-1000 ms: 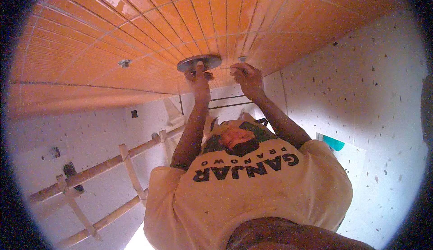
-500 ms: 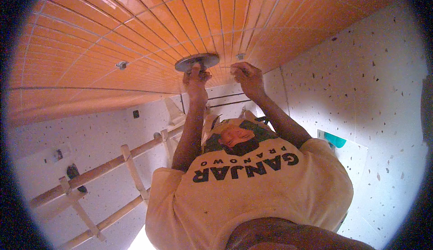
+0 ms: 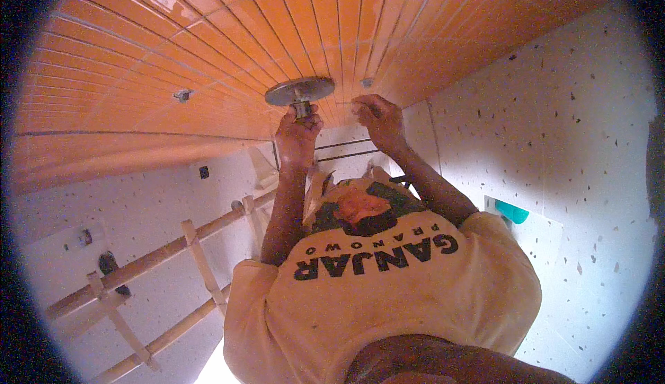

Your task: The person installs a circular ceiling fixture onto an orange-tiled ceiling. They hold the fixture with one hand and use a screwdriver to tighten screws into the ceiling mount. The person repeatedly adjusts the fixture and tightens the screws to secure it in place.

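Noted round metal disc (image 3: pixel 291 91) at orange tiled wall (image 3: pixel 228 51); cannot tell whether touching. Judged liable to slip or scrape the tiles, because of one-handed hold on narrow fitting (image 3: pixel 302 109). Read fitting as pointing back toward the body; long axis of disc seen left to right, right end slightly raised. Clamped on fitting with left hand (image 3: pixel 298 138). Saw right hand (image 3: pixel 381 122) curled nearby, fingertips together; cannot tell if pinching anything. Logged farther out: wooden ladder (image 3: pixel 152 258) at left, speckled wall (image 3: pixel 512 120) at right.
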`<state>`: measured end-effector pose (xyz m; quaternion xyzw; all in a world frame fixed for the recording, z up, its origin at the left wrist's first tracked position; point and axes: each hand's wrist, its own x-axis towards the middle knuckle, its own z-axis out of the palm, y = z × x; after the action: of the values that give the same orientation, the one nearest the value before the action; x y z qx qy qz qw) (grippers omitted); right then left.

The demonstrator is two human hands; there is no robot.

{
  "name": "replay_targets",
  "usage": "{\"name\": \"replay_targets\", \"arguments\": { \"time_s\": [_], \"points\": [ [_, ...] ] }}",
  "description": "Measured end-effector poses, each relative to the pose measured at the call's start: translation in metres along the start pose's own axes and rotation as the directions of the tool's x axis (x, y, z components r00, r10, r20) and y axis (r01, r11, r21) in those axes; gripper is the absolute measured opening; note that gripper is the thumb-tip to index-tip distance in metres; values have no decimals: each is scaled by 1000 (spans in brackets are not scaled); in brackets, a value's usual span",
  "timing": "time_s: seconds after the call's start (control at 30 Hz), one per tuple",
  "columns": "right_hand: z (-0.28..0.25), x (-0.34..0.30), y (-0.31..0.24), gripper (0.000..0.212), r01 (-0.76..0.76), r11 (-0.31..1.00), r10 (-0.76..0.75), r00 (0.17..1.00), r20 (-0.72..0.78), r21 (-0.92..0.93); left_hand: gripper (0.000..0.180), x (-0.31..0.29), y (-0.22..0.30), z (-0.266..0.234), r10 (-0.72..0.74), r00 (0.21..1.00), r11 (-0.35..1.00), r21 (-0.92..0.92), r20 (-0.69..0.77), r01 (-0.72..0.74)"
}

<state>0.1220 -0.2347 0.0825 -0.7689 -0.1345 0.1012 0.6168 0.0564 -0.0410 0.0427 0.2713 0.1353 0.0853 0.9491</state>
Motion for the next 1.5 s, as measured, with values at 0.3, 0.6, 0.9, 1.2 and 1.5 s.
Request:
{"name": "replay_targets", "arguments": {
  "time_s": [0.3,0.6,0.9,1.2,1.5],
  "points": [
    [13,-2,-13,15,332,920,-331,943,42,-208,35,-20,9,22,-19,996,986,-163,93,34],
    [15,-12,-38,11,483,852,-476,875,83,-204,43,-32,13,36,47,988,995,-89,146,-35],
    [16,-18,-49,13,581,784,-574,812,100,-219,47,-40,15,44,90,975,995,-67,205,-78],
    [12,-25,-50,11,629,742,-619,775,124,-232,51,-47,17,49,242,925,958,81,293,-276],
    [14,-38,-52,9,451,891,-448,892,57,-46,51,-58,14,64,356,869,884,177,343,-432]
  ]
}}
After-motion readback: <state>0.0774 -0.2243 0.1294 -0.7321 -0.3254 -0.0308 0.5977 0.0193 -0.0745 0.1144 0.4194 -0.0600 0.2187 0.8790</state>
